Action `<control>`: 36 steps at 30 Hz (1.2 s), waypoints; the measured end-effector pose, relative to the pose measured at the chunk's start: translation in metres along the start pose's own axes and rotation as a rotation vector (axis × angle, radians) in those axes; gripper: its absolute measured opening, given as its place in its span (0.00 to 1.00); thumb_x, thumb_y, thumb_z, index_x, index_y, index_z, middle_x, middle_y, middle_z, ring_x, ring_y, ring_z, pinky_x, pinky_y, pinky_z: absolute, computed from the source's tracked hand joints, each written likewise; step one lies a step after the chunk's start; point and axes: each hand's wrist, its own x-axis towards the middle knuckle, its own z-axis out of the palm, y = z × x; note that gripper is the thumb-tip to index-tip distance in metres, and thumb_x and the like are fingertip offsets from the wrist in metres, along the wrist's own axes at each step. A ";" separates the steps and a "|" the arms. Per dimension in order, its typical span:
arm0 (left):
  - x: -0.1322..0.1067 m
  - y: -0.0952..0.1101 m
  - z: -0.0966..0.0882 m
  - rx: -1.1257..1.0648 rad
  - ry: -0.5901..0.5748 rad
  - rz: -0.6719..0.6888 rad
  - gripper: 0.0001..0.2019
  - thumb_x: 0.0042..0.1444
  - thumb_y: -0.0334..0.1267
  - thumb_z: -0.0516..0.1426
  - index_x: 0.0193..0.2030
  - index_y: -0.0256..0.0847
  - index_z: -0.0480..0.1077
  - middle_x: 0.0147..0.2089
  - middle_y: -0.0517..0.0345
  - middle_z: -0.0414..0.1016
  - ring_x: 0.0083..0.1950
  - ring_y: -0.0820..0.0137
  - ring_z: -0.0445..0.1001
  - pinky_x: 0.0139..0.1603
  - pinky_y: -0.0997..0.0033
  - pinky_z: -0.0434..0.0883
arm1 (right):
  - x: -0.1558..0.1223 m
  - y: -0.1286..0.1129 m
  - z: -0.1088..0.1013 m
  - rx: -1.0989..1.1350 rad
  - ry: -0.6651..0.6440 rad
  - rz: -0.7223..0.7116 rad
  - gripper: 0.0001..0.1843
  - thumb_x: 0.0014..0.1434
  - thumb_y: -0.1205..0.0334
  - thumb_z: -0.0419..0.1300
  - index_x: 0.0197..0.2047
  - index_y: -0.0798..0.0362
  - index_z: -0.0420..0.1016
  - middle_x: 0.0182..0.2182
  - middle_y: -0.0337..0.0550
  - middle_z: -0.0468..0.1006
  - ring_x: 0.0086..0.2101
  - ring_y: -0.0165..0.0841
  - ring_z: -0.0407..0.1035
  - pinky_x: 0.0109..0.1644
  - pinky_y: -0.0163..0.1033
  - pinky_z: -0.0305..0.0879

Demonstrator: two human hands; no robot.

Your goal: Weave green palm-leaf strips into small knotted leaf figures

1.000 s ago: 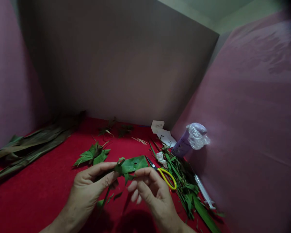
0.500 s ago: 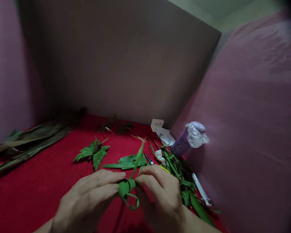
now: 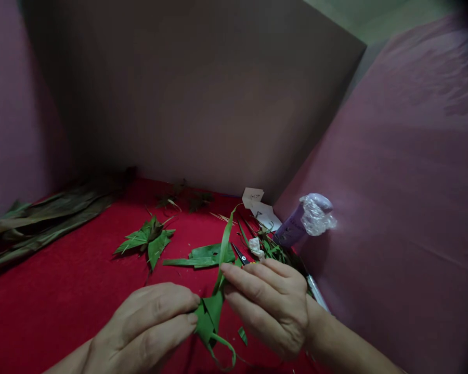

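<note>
A small folded green leaf (image 3: 209,318) is held between my two hands above the red cloth. My left hand (image 3: 148,322) pinches its left side, fingers closed. At its upper right, my right hand (image 3: 267,304) has its fingers closed around the base of a long leaf strip, which rises past the fingertips toward the back. A thin green loop curls out below the fold. Just beyond the right hand lie scissors (image 3: 239,254) with dark blades, partly hidden by that hand. Flat green leaf pieces (image 3: 206,256) lie left of the scissors.
Leafy sprigs (image 3: 148,241) lie left of centre on the red cloth (image 3: 62,291). Long dried leaves (image 3: 54,218) stretch along the left. A purple container (image 3: 292,228) with clear plastic, white papers (image 3: 265,214), leaf scraps and a syringe-like tube (image 3: 315,293) are at the right.
The folded leaf has come lower and turned, now showing a pointed face. My right hand has moved up and right along the strip. The loop hangs lower.
</note>
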 end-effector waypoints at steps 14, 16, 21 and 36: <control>-0.004 -0.001 0.010 -0.067 0.017 -0.139 0.10 0.57 0.30 0.54 0.45 0.44 0.70 0.42 0.59 0.77 0.47 0.73 0.72 0.47 0.78 0.70 | 0.012 0.014 -0.004 0.070 -0.041 -0.015 0.06 0.57 0.72 0.56 0.35 0.58 0.75 0.36 0.47 0.79 0.32 0.33 0.71 0.32 0.39 0.69; -0.002 -0.001 0.008 -0.072 0.001 -0.135 0.10 0.58 0.30 0.53 0.44 0.44 0.70 0.41 0.58 0.76 0.47 0.73 0.72 0.46 0.78 0.70 | 0.012 0.016 0.000 0.084 -0.056 -0.026 0.07 0.58 0.72 0.55 0.36 0.58 0.75 0.36 0.47 0.79 0.35 0.34 0.71 0.35 0.39 0.69; 0.000 -0.002 0.003 -0.059 -0.075 -0.011 0.11 0.57 0.27 0.54 0.46 0.41 0.69 0.42 0.58 0.77 0.47 0.74 0.72 0.49 0.79 0.69 | 0.005 0.015 0.017 0.293 -0.084 0.029 0.10 0.60 0.73 0.51 0.37 0.59 0.74 0.35 0.47 0.79 0.35 0.33 0.71 0.35 0.37 0.69; 0.004 0.002 -0.004 -0.041 -0.045 0.068 0.12 0.59 0.27 0.50 0.44 0.41 0.70 0.40 0.56 0.78 0.44 0.70 0.75 0.50 0.71 0.70 | -0.012 0.017 0.020 0.470 -0.310 0.073 0.14 0.55 0.78 0.47 0.39 0.58 0.71 0.36 0.48 0.75 0.35 0.32 0.66 0.38 0.37 0.65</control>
